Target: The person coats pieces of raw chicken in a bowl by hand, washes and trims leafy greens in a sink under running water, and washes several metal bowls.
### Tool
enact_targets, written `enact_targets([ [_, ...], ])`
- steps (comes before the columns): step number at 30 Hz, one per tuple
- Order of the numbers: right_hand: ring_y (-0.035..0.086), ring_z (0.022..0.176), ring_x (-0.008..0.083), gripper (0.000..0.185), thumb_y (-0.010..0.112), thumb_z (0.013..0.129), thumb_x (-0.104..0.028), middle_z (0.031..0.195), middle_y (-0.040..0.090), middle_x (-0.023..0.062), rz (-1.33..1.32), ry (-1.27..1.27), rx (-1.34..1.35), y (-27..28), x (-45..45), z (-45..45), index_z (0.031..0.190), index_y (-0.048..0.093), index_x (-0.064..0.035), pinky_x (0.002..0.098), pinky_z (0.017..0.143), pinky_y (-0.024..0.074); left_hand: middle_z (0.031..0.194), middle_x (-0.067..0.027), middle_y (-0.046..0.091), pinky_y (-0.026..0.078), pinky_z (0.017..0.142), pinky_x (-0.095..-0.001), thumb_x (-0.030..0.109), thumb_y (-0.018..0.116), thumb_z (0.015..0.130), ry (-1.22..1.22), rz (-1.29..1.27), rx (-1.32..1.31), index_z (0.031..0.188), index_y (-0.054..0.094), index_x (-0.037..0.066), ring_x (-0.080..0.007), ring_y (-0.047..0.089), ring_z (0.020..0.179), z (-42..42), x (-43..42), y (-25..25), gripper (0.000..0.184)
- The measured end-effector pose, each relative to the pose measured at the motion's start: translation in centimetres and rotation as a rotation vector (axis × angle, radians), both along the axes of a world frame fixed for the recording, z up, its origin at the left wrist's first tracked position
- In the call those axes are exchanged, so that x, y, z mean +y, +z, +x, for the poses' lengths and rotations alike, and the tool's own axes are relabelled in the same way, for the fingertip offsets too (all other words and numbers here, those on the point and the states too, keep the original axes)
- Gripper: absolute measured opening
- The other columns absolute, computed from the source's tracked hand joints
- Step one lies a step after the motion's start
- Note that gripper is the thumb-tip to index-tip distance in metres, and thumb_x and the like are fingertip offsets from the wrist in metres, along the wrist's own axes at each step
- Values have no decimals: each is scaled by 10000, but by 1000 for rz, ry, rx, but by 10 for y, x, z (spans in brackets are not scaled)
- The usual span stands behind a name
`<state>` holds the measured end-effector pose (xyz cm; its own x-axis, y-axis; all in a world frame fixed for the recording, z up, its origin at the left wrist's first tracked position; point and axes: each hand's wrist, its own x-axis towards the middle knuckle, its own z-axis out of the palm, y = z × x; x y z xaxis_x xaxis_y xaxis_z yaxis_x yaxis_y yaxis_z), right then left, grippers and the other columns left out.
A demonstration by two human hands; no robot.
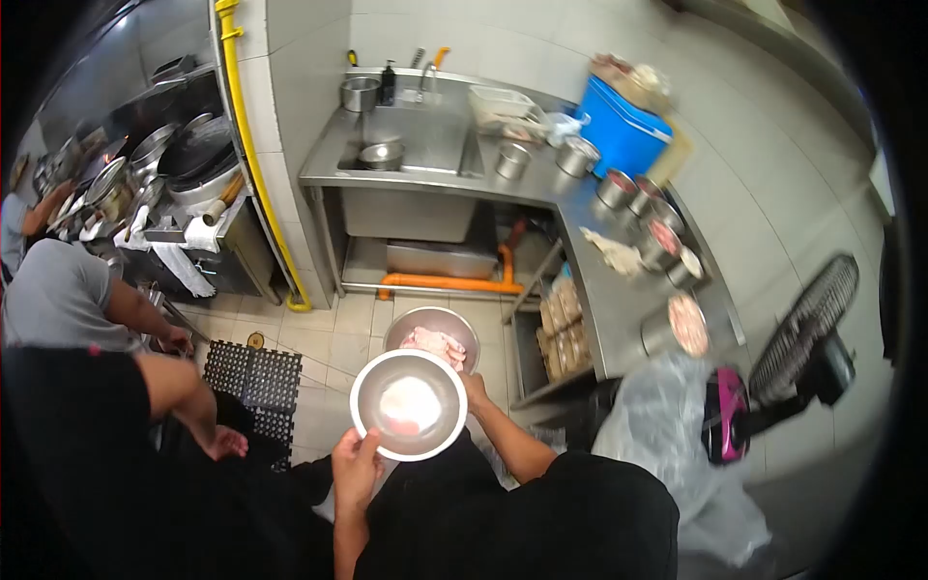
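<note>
My left hand (358,469) grips the near rim of a shiny steel mixing bowl (364,411), thumb over the edge. The bowl tilts toward me, with a bright reflection and a pinkish patch at its bottom. Just behind it, partly covered by it, is a second steel bowl (471,333) holding pieces of pale pink raw meat (433,340). My right hand (475,391) closes at the right edge where the two bowls overlap. Its fingers are mostly hidden, so I cannot tell which bowl it grips.
A steel counter (609,290) carries several metal pots and a blue cooler (623,126). A black fan (807,329) and plastic bag (657,435) stand at right. Co-workers sit left, one in a grey shirt (58,300), beside a black mat (253,382). A sink (420,155) lies ahead.
</note>
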<state>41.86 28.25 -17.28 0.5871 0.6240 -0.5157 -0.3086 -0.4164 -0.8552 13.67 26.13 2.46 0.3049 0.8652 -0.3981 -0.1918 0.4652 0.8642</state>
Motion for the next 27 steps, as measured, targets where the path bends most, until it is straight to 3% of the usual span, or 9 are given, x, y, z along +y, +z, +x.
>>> enact_targets([
  [3, 645, 709, 249, 305, 592, 778, -101, 840, 614, 186, 37, 36, 158, -17, 64, 35, 923, 555, 165, 366, 557, 551, 656, -4, 558, 323, 391, -188, 175, 586, 914, 128, -39, -16, 882, 574, 29, -40, 418, 464, 31, 64, -11, 149],
  [5, 636, 679, 257, 246, 525, 783, -42, 824, 614, 156, 10, 118, 187, -31, 119, 56, 943, 556, 142, 384, 556, 562, 656, -7, 567, 309, 384, -183, 175, 569, 924, 183, 22, 8, 875, 574, 33, -38, 411, 449, 59, 127, -8, 150],
  [8, 629, 660, 251, 268, 531, 794, -129, 793, 626, 137, -25, 369, -79, -93, 183, 109, 916, 603, 99, 368, 577, 527, 632, 12, 537, 300, 383, -186, 184, 555, 933, 206, 117, 89, 872, 576, 38, -35, 392, 435, 131, 237, 2, 160],
  [9, 624, 650, 229, 296, 542, 789, -196, 740, 633, 138, -63, 410, -100, -79, 201, 124, 846, 623, 83, 380, 570, 491, 620, 20, 520, 299, 383, -188, 186, 553, 934, 200, 157, 138, 870, 575, 38, -34, 390, 435, 160, 279, 9, 163],
  [12, 626, 634, 246, 355, 554, 775, -269, 588, 580, 210, -141, 634, -214, -63, 260, 176, 739, 603, 81, 427, 615, 475, 599, 17, 486, 306, 386, -203, 182, 556, 928, 121, 247, 289, 812, 531, 41, -49, 404, 441, 256, 412, 37, 184],
  [17, 642, 724, 396, 411, 530, 786, -313, 756, 606, 314, -88, 937, -393, -90, 326, 242, 785, 616, 88, 479, 636, 489, 596, -34, 478, 361, 399, -247, 136, 607, 851, -80, 471, 558, 813, 455, 21, -98, 455, 451, 416, 623, 22, 195],
  [23, 622, 835, 449, 421, 530, 795, -351, 829, 611, 324, -131, 1061, -216, -114, 359, 282, 868, 622, 53, 481, 724, 504, 685, -134, 585, 399, 360, -259, 33, 559, 828, -242, 133, 484, 899, 515, -72, -178, 588, 490, 558, 797, -98, 134],
  [25, 599, 550, 390, 335, 523, 829, -308, 648, 575, 284, 128, 857, -477, -172, 346, 268, 751, 615, 4, 457, 495, 463, 756, -194, 617, 427, 349, -242, 3, 526, 833, -260, -36, 370, 961, 533, -120, -245, 663, 579, 601, 827, -135, 178],
  [27, 569, 491, 360, 225, 553, 803, -252, 598, 551, 238, 12, 746, -291, -152, 352, 278, 775, 608, -36, 449, 444, 437, 777, -196, 624, 444, 355, -233, -15, 499, 838, -210, -118, 331, 982, 536, -127, -265, 674, 615, 645, 850, -173, 187],
])
